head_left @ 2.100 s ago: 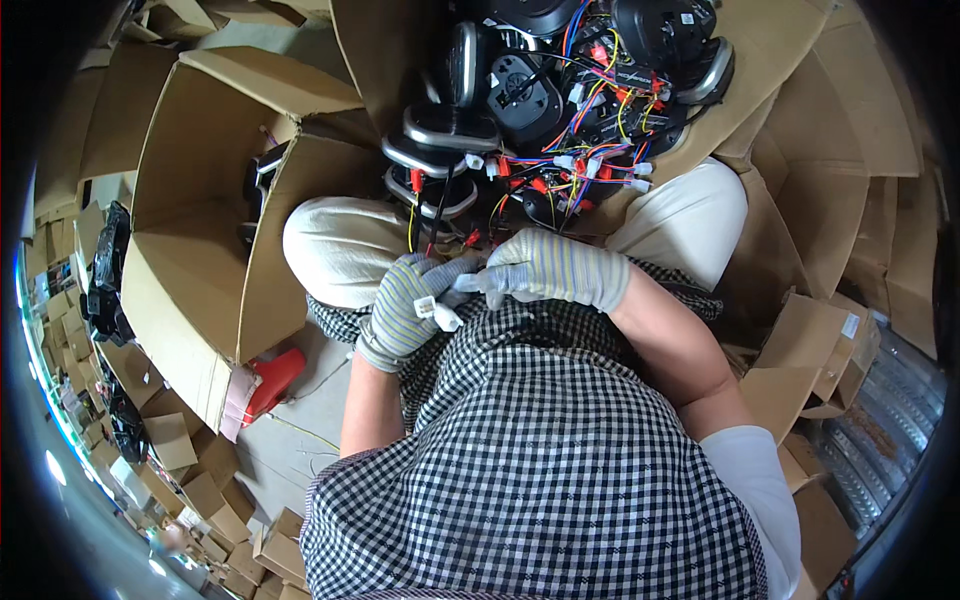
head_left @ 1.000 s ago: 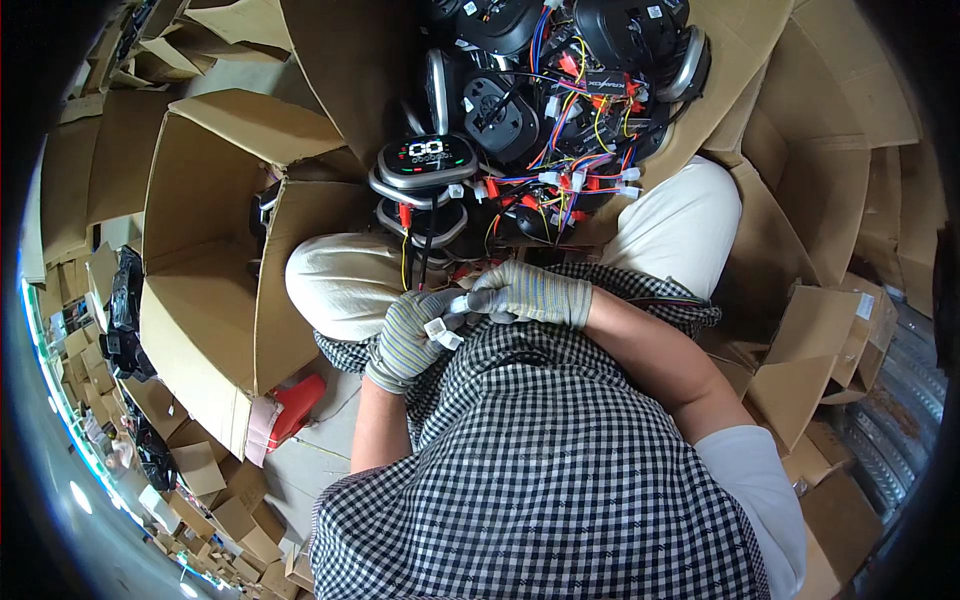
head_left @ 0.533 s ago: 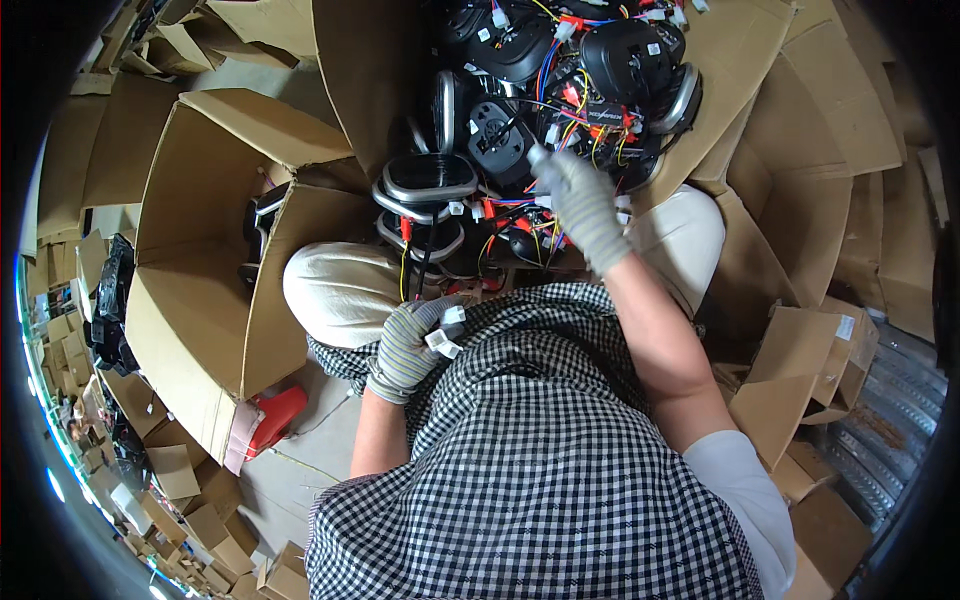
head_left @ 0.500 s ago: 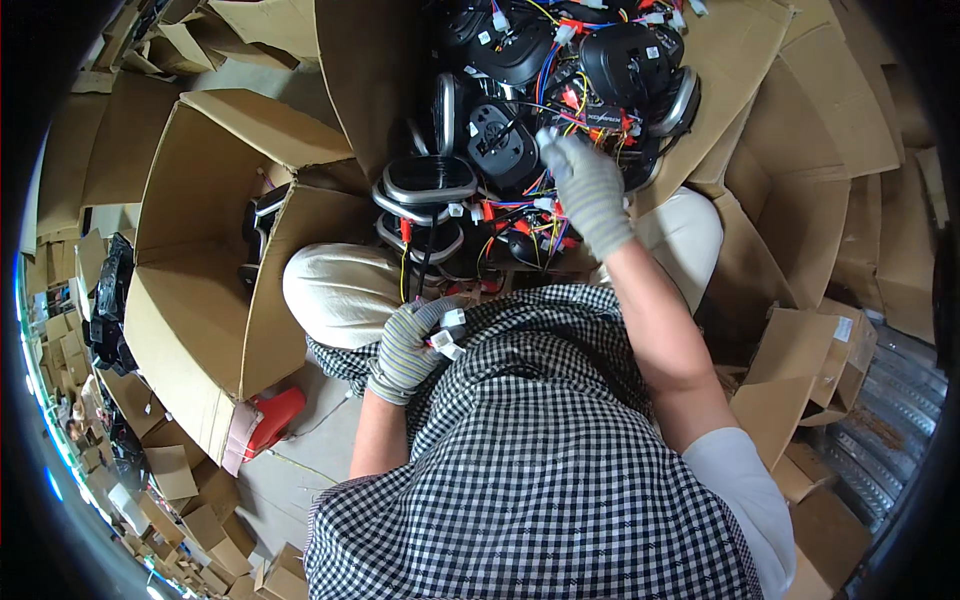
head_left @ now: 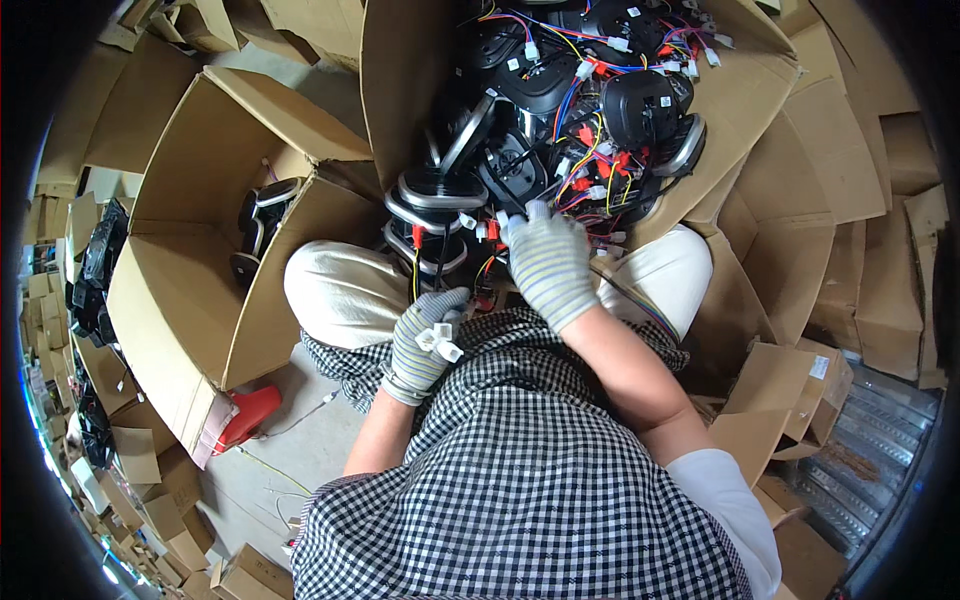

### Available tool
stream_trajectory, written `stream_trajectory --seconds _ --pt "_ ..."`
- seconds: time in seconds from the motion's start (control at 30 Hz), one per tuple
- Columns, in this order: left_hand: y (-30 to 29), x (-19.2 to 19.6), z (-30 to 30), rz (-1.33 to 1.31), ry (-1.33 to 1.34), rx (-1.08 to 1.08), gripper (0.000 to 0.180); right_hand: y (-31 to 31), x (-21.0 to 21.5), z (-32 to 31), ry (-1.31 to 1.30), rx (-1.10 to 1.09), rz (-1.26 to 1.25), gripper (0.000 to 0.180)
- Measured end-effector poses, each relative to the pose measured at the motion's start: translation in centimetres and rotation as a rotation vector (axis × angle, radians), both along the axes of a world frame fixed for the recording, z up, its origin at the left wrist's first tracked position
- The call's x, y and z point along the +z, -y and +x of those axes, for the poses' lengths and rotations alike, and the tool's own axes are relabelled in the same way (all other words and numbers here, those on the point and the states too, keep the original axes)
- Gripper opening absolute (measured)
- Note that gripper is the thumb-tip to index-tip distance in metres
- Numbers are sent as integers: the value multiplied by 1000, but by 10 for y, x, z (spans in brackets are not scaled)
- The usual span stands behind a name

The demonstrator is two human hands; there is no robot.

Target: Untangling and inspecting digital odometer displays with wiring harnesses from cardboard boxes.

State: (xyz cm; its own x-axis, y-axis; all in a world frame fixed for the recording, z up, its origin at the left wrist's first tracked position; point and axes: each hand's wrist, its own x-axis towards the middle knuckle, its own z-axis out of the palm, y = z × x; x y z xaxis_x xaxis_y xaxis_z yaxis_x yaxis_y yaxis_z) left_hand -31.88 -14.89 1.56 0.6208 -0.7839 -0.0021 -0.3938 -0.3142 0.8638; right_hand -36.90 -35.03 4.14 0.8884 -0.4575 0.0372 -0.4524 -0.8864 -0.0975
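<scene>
My left hand (head_left: 425, 345), in a striped knit glove, is closed around a wire bundle. White plug connectors (head_left: 438, 342) stick out past its thumb side. My right hand (head_left: 550, 260), gloved alike, reaches to the near side of a heap of black units, fingers bent together; what they hold is hidden. Just beyond its fingertips lies a black unit (head_left: 512, 165). To its left, silver-rimmed black units (head_left: 440, 190) are stacked, with a black cable (head_left: 443, 255) hanging toward my left hand. Coloured wires with red and white plugs (head_left: 585, 135) tangle over the heap.
The heap sits in an open cardboard box (head_left: 735, 110) between my knees. Another open carton (head_left: 180, 290) at left holds black units (head_left: 265, 215). A red object (head_left: 250, 415) lies beside it on the floor. More cartons (head_left: 770, 210) stand at right, near a ribbed metal surface (head_left: 880, 450).
My right hand has come down and left over the heap, toward me. A silver-rimmed unit at the left of the heap has tipped over. Wires now show across my right thigh.
</scene>
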Motion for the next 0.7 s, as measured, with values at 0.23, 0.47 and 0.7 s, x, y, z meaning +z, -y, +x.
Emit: stream_trajectory --seconds 0.23,0.47,0.7 --pt "23 0 10 -266 85 222 32 -6 -26 -17 489 249 -55 17" --pt "50 22 27 -184 129 -109 41 -51 -46 -29 352 525 373 33" --pt "44 9 18 -170 49 -239 44 -42 -39 -35 215 542 532 32"
